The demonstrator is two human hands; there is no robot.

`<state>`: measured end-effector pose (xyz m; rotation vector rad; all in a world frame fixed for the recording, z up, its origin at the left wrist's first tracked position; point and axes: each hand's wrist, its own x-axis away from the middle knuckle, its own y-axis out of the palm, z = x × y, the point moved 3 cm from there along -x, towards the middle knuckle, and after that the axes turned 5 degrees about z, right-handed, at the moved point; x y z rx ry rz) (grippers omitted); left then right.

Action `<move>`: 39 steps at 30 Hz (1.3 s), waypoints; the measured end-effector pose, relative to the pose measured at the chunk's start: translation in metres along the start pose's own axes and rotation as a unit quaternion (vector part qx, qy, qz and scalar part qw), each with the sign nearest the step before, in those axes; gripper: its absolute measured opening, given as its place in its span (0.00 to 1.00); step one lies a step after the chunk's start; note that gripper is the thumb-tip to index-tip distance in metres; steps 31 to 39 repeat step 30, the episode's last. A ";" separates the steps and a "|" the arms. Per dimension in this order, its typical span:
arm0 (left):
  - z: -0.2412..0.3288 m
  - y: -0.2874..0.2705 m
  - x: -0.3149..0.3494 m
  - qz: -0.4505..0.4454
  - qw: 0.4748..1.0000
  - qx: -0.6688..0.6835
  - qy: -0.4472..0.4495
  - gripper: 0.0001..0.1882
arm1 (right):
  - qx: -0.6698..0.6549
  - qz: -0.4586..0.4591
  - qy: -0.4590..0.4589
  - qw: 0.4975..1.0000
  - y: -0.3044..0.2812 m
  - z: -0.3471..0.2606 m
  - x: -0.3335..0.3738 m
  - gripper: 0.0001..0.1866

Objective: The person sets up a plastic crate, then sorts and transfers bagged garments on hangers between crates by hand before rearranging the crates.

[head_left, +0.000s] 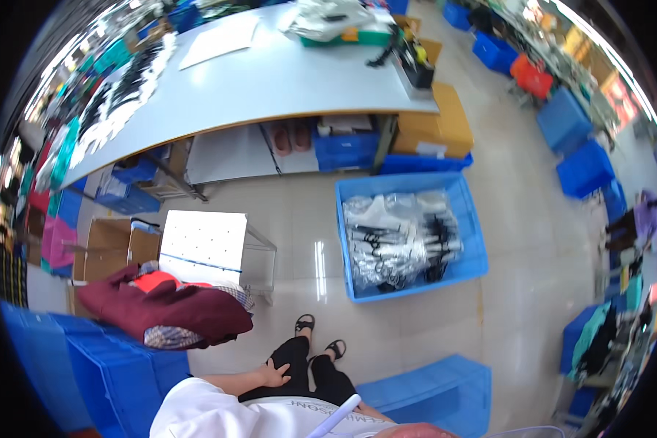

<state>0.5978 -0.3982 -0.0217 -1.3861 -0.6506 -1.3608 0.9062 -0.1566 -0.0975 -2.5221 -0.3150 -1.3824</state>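
Observation:
My left hand rests on the thigh of my black trousers, fingers spread, holding nothing. Only a strip of my right arm shows at the lower edge beside my shirt; its fingers are hidden. A pale lilac bar crosses in front of my white shirt. Left of my feet, a pile of maroon cloth with red and checked pieces lies against a white-topped stand. Ahead to the right, a blue crate holds several clear plastic bags with white and black contents.
A long pale worktable spans the far side, with pink shoes on its lower shelf. A cardboard box stands at its right end. Blue bins stand at near left; another blue crate lies right of my legs.

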 end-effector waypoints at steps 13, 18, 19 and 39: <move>0.054 -0.105 0.019 -0.048 0.932 -0.285 0.218 0.24 | 0.134 -0.013 -0.008 0.991 -0.137 -0.112 -0.023 0.38; 0.045 -0.166 -0.055 -0.090 0.920 -0.293 0.244 0.23 | 0.144 -0.004 -0.034 0.989 -0.175 -0.185 -0.050 0.35; 0.039 -0.181 -0.059 -0.104 0.924 -0.264 0.255 0.23 | 0.146 -0.001 -0.043 0.988 -0.184 -0.197 -0.059 0.35; -0.057 -0.280 -0.059 -0.075 0.944 -0.073 0.312 0.25 | -0.074 -0.081 -0.041 0.993 -0.285 -0.341 -0.165 0.28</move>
